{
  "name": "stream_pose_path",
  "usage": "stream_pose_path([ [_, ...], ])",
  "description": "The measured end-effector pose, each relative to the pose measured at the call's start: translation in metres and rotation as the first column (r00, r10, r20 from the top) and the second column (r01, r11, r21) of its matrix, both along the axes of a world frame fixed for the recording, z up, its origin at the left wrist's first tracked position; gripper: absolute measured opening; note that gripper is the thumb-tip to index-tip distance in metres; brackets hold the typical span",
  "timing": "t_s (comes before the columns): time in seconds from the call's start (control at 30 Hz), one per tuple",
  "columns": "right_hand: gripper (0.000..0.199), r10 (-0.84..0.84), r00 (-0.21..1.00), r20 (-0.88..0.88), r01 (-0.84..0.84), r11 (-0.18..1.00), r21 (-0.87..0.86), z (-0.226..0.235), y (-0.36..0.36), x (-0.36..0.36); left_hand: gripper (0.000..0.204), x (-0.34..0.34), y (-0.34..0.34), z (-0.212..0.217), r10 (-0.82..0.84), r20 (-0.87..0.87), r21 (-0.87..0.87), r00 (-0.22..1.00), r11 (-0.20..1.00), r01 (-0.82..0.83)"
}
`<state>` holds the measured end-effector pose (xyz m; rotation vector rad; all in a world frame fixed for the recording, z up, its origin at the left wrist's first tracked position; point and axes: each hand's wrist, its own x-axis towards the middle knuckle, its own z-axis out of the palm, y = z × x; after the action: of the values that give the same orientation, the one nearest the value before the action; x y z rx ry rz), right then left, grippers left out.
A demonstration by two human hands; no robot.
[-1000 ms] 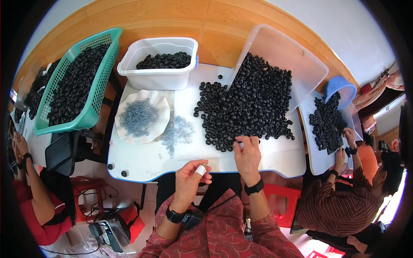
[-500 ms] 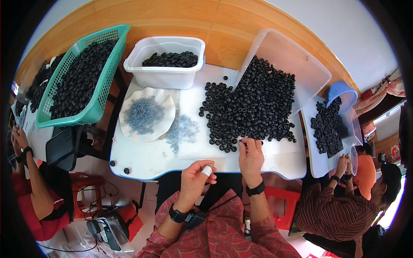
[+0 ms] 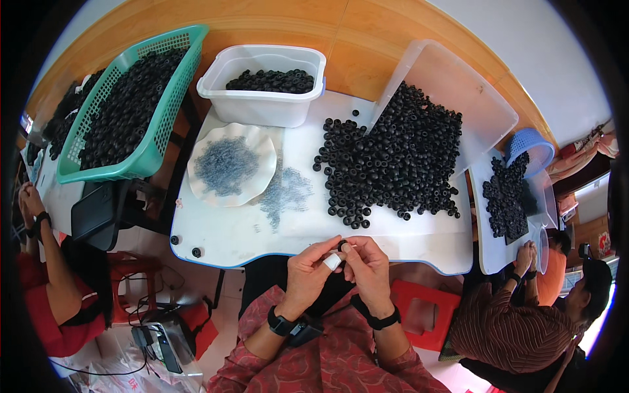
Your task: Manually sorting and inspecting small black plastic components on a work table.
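Observation:
Both my hands meet just over the table's front edge, holding one small round black part (image 3: 341, 245) between the fingertips. My left hand (image 3: 306, 274) is closed on it, with a white wrap (image 3: 333, 262) around the thumb. From the other side my right hand (image 3: 369, 270) pinches the same part; the fingers cover most of it. Beyond my hands lies a big spread heap of similar black parts (image 3: 393, 164), each with a hole. To the left, a wavy-rimmed white plate (image 3: 261, 171) holds tiny grey-blue pieces (image 3: 226, 167), too small to make out, with more scattered beside it.
Behind the plate stands a white tub (image 3: 262, 110) of black parts. A clear bin (image 3: 472, 108) lies tipped behind the heap. On the left is a green basket (image 3: 154, 154) of black parts. Co-workers sit on both sides; a red stool (image 3: 426, 314) stands by my right.
My right hand has come back from the heap's near edge to my left hand, bringing a black part. The left hand has moved slightly right and now grips it too. The view has shifted a little.

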<state>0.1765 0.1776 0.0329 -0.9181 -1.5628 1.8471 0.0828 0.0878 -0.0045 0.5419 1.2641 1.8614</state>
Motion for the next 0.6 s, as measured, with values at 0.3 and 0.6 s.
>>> stream_pose_path([
  [0.3, 0.013, 0.046, 0.998, 0.033, -0.047, 0.998, 0.028, 0.010, -0.006, -0.009, 0.037, -0.010, -0.009, 0.003, 0.023, -0.045, 0.008, 0.999, 1.000, -0.022],
  [0.6, 0.015, 0.003, 0.999, 0.046, -0.008, 0.992, 0.127, 0.012, -0.018, -0.012, 0.038, -0.013, -0.008, -0.005, 0.026, -0.168, 0.129, 0.985, 0.992, -0.005],
])
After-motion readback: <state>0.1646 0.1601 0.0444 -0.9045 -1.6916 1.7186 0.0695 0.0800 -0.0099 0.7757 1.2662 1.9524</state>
